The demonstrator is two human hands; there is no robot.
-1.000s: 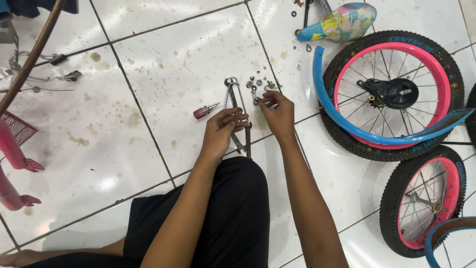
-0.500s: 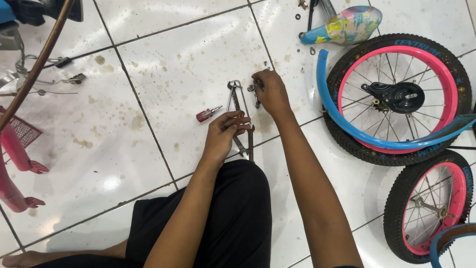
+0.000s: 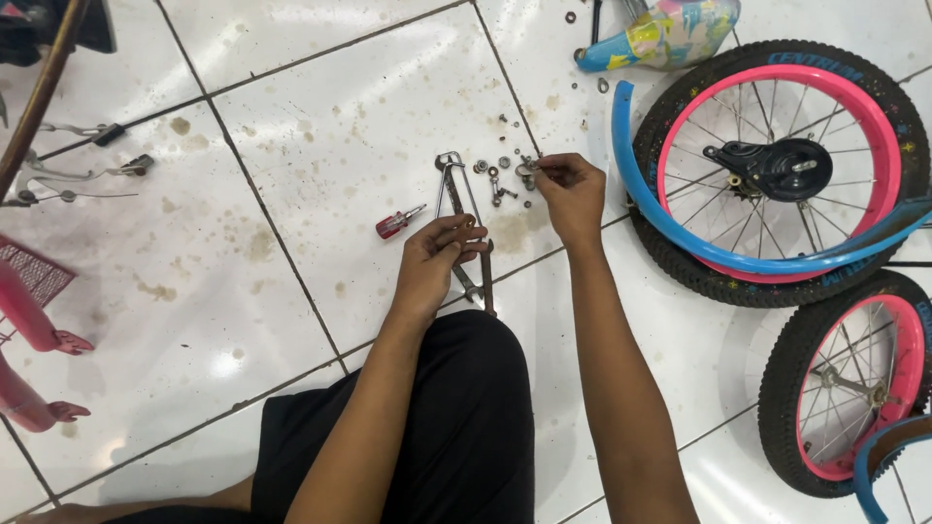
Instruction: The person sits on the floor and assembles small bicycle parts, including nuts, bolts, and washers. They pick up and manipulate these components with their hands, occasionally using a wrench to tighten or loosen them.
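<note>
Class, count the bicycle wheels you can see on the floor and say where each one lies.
2. The larger wheel lies flat at upper right under a blue mudguard; a smaller wheel sits at lower right, cut by the frame edge. Others may lie out of view.

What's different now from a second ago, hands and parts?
The right hand has stayed at the scatter of small nuts and bolts, fingertips now pinching one at its edge. The left hand keeps resting on the pliers. The red screwdriver and the pink-rimmed wheel have not moved.
</note>
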